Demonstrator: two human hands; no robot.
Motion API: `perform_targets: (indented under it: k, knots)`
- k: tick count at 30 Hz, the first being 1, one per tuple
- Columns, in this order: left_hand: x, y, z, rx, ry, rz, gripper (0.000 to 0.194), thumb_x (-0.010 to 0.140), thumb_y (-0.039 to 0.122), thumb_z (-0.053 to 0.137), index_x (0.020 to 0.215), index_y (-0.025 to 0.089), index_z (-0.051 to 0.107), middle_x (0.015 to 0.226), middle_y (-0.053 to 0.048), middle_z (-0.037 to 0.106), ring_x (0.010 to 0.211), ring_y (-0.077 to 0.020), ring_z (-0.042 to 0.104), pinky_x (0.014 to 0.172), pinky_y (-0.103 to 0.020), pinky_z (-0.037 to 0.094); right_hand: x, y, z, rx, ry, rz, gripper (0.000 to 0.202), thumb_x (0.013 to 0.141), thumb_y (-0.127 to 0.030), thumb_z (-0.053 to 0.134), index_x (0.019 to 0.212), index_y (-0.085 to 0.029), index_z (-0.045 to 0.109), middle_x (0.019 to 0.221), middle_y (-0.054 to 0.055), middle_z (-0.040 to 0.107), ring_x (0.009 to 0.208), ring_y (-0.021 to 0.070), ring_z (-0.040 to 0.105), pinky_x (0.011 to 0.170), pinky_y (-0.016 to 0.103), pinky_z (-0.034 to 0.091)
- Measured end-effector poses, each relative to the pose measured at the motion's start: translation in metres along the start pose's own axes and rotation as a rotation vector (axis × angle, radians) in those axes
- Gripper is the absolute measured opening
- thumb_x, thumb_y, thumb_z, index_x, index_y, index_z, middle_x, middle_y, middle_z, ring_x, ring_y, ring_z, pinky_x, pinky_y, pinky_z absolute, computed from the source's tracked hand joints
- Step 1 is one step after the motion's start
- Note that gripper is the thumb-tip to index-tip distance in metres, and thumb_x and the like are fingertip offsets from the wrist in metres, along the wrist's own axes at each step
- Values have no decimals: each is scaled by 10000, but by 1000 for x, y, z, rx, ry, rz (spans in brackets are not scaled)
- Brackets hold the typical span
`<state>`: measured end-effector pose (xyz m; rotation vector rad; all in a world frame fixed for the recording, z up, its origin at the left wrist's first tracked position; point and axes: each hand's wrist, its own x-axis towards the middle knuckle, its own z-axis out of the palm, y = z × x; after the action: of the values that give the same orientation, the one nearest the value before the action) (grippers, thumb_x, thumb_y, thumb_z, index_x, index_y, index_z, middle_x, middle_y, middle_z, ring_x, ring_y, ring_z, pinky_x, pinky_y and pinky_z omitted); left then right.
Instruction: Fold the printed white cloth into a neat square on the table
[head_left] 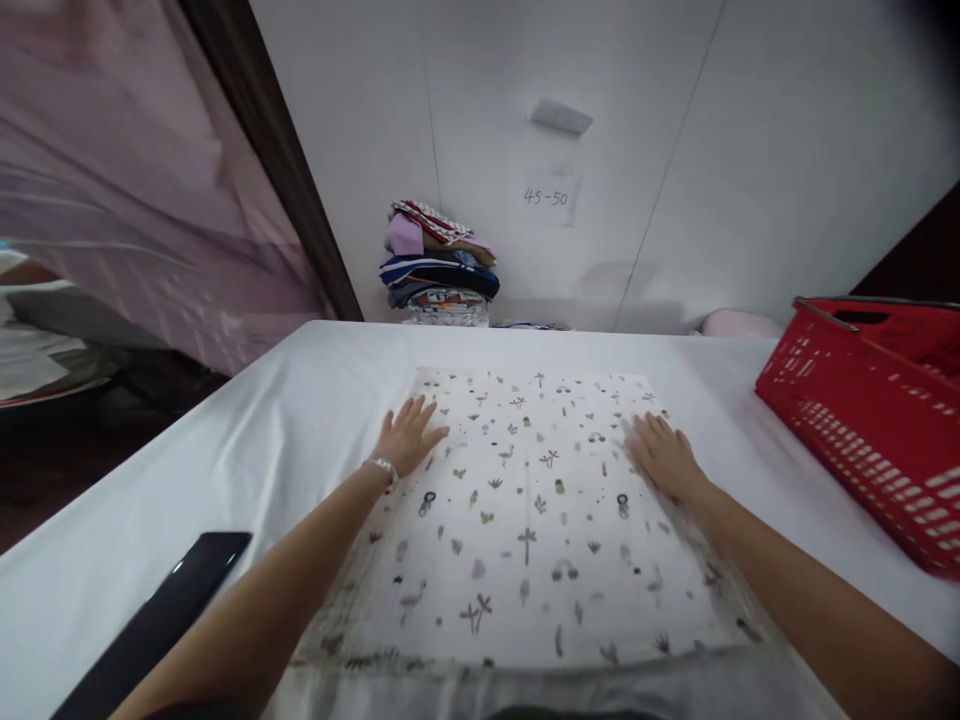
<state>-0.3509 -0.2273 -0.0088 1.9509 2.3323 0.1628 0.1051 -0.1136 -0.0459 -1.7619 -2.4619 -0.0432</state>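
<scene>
A white cloth printed with small palm trees, flamingos and other motifs (525, 500) lies spread on the table in front of me. On its left edge rests my left hand (405, 436), palm down with the fingers apart, a bracelet at the wrist. My right hand (666, 458) lies flat near the right edge, slightly blurred, fingers stretched out. Neither hand grips anything. Along the near and side edges the cloth appears to be in several layers.
A white sheet covers the table (262, 450). At left lies a black phone-like slab (172, 610); at right stands a red plastic basket (870, 420). Folded clothes (442, 265) are stacked by the back wall, below a paper reading 45-50 (550, 198). Pink curtain (150, 180) hangs left.
</scene>
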Motion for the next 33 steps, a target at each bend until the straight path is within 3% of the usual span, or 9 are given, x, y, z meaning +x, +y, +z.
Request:
perform_targets:
  k: [4, 8, 12, 15, 19, 23, 26, 30, 33]
  knots:
    - [-64, -14, 18, 51, -75, -51, 665, 857, 591, 286, 1419, 236, 270, 1515, -53, 148, 1394, -263, 90, 1097, -520, 117, -65, 18, 5, 11, -47, 51, 602, 890, -551, 250, 1358, -191, 371, 1475, 104, 286, 1363, 269, 206, 1061, 520, 200]
    - [-80, -21, 23, 46, -69, -70, 663, 868, 568, 265, 1424, 208, 259, 1509, -70, 167, 1392, -250, 107, 1101, -500, 143, -85, 27, -8, 46, -76, 82, 551, 901, -522, 258, 1350, -225, 378, 1486, 82, 265, 1362, 263, 209, 1056, 542, 195]
    - [-91, -8, 12, 20, -66, -91, 607, 885, 501, 260, 1408, 195, 299, 1501, -92, 195, 1386, -254, 139, 1081, -512, 197, -93, 13, -28, 57, -85, 139, 552, 911, -487, 260, 1357, -182, 372, 1487, 120, 246, 1368, 276, 187, 1054, 547, 198]
    - [-125, 5, 12, 30, -43, 29, 544, 875, 450, 315, 1392, 283, 327, 1494, -36, 232, 1384, -245, 154, 1091, -499, 175, -121, -2, -32, 48, -13, 46, 561, 911, -479, 278, 1383, -182, 339, 1494, 113, 227, 1381, 263, 141, 1079, 520, 157]
    - [-169, 14, 25, 48, -54, 113, 579, 844, 484, 346, 1392, 297, 327, 1496, 2, 217, 1389, -222, 133, 1119, -467, 116, -162, -14, -26, 117, -73, -77, 591, 889, -541, 300, 1374, -212, 370, 1487, 82, 257, 1378, 242, 164, 1100, 469, 142]
    - [-176, 14, 29, 6, -36, 84, 585, 841, 480, 318, 1375, 246, 368, 1485, -24, 253, 1383, -224, 167, 1119, -457, 150, -169, -7, -27, 360, -11, 49, 548, 854, -523, 392, 1288, -203, 487, 1440, 87, 358, 1353, 247, 247, 1099, 454, 178]
    - [-181, 15, 27, -14, 52, 68, 583, 831, 492, 291, 1330, 224, 433, 1457, -43, 324, 1371, -222, 211, 1119, -438, 178, -169, 8, -34, 612, 125, 236, 517, 864, -487, 368, 1245, -173, 523, 1336, 101, 497, 1245, 238, 430, 1026, 409, 340]
    - [-210, 25, 28, -80, 176, 111, 508, 816, 500, 298, 1233, 305, 514, 1374, -4, 454, 1331, -208, 308, 1124, -401, 208, -189, 36, -38, 856, 339, 489, 441, 809, -449, 447, 1051, -127, 626, 1029, 110, 678, 968, 234, 608, 850, 363, 474]
    - [-234, 32, 35, -150, 253, 166, 465, 813, 516, 334, 1164, 307, 557, 1324, -33, 506, 1283, -221, 386, 1099, -410, 268, -215, 47, -37, 941, 401, 519, 349, 764, -416, 520, 936, -144, 653, 937, 87, 695, 871, 210, 623, 805, 338, 484]
